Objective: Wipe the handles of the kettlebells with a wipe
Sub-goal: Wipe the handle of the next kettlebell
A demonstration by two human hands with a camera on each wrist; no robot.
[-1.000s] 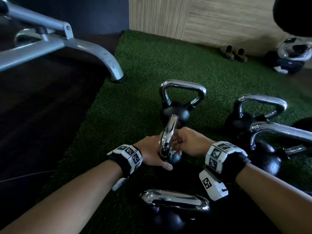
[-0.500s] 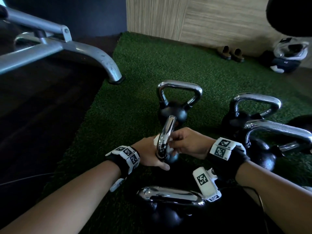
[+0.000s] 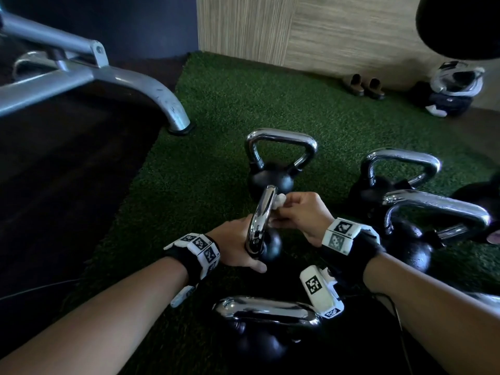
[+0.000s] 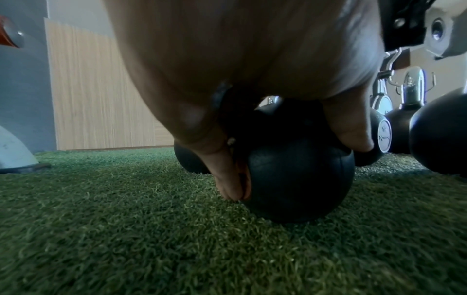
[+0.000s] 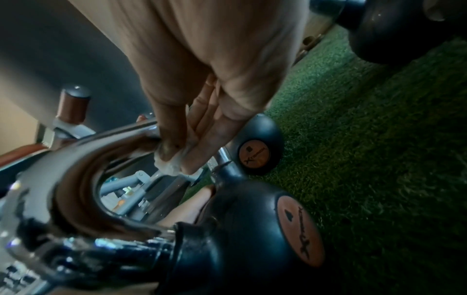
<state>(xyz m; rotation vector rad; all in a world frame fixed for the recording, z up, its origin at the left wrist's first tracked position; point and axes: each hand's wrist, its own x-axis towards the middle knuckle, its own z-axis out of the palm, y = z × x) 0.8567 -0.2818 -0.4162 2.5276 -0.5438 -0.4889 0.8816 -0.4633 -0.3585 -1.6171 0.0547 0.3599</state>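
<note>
A small black kettlebell point(image 3: 269, 246) stands tilted on the green turf, its chrome handle point(image 3: 261, 215) edge-on to me. My left hand point(image 3: 235, 247) grips its ball just under the handle; thumb and fingers wrap the ball point(image 4: 295, 179) in the left wrist view. My right hand point(image 3: 295, 215) pinches a crumpled white wipe point(image 3: 280, 198) against the upper right side of the handle. In the right wrist view the wipe point(image 5: 169, 165) sits between thumb and fingers, pressed on the chrome handle point(image 5: 76, 159).
Other chrome-handled kettlebells stand close by: one behind point(image 3: 278, 158), two to the right point(image 3: 400, 171) point(image 3: 433, 212), one nearest me point(image 3: 265, 315). A grey bench frame point(image 3: 130, 82) sits at left, with its foot at the turf edge. Shoes point(image 3: 365, 86) and a bag point(image 3: 454, 87) lie by the wall.
My right hand has slid the wipe up the handle toward its top. The left hand has kept its hold on the kettlebell.
</note>
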